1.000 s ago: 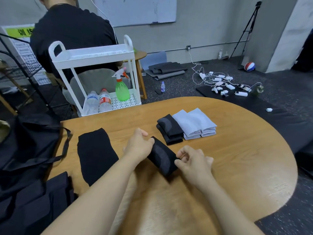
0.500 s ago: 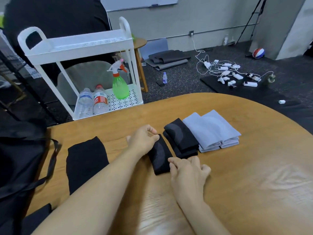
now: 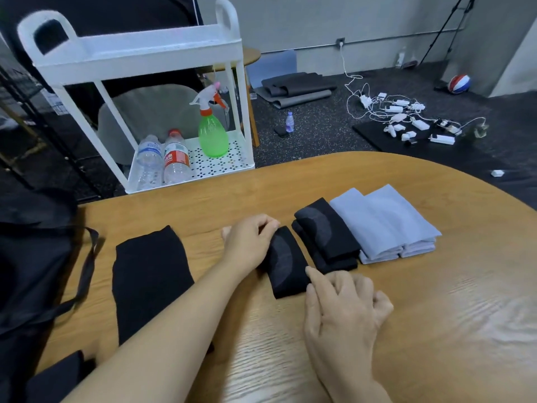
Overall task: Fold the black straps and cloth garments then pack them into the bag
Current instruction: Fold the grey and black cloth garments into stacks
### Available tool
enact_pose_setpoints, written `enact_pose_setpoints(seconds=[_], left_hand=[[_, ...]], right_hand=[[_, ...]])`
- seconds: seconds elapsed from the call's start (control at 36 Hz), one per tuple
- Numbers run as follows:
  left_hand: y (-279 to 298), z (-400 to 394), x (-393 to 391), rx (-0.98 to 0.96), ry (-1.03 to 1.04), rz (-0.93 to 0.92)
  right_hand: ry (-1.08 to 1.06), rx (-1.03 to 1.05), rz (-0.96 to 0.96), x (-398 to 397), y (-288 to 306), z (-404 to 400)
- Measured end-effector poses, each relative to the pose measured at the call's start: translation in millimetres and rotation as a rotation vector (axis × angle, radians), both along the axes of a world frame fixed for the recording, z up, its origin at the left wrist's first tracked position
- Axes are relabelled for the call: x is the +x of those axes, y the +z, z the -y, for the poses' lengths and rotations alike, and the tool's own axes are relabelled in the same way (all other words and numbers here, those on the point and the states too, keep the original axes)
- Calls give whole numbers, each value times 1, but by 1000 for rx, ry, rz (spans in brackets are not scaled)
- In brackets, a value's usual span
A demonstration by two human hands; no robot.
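Note:
A small folded black garment (image 3: 286, 261) lies on the wooden table (image 3: 436, 301) in front of me. My left hand (image 3: 250, 242) holds its far left end with curled fingers. My right hand (image 3: 343, 309) pinches its near right corner. Just to its right sits a stack of folded black garments (image 3: 327, 237), and beyond that two piles of folded light blue cloths (image 3: 386, 225). A larger black cloth (image 3: 148, 274) lies flat to the left. The black bag (image 3: 32, 257) with a strap hangs over the table's left edge.
A white two-tier cart (image 3: 139, 62) stands behind the table with two water bottles (image 3: 162, 161) and a green spray bottle (image 3: 212, 132). A person in black sits behind it. Chargers and cables (image 3: 404, 117) lie on the floor at the right.
Both hands slid the small folded black garment to the right, closer to the black stack. The camera has moved nearer to the table.

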State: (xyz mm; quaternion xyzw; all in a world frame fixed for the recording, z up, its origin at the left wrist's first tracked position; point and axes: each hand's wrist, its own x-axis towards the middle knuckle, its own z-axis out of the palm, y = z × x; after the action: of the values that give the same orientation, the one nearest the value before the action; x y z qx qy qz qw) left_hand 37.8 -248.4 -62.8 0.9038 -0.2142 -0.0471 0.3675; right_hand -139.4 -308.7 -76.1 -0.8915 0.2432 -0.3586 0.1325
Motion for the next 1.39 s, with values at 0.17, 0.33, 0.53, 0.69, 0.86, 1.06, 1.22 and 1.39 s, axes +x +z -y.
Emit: enact_pose_setpoints(seconds=[0.17, 0.33, 0.53, 0.69, 0.86, 1.06, 1.22, 1.39], left_hand=[[-2, -20, -15, 74, -159, 369], [-10, -36, -24, 260, -347, 437], [8, -45, -28, 289, -309, 398], [33, -107, -27, 203, -52, 400], [48, -169, -46, 229, 145, 398], [52, -202, -82, 218, 158, 375], [50, -195, -121, 238, 116, 322], [30, -180, -166, 266, 15, 259]], right_hand=[[251, -132, -169, 1, -9, -5], [185, -123, -232, 3, -15, -7], [227, -118, -197, -1, -14, -6], [478, -224, -155, -4, 3, -45], [689, -241, -330, 2, 0, -101], [614, -275, -342, -11, -8, -105], [571, -278, -297, -56, -10, -95], [576, -221, -280, -108, -12, -88]])
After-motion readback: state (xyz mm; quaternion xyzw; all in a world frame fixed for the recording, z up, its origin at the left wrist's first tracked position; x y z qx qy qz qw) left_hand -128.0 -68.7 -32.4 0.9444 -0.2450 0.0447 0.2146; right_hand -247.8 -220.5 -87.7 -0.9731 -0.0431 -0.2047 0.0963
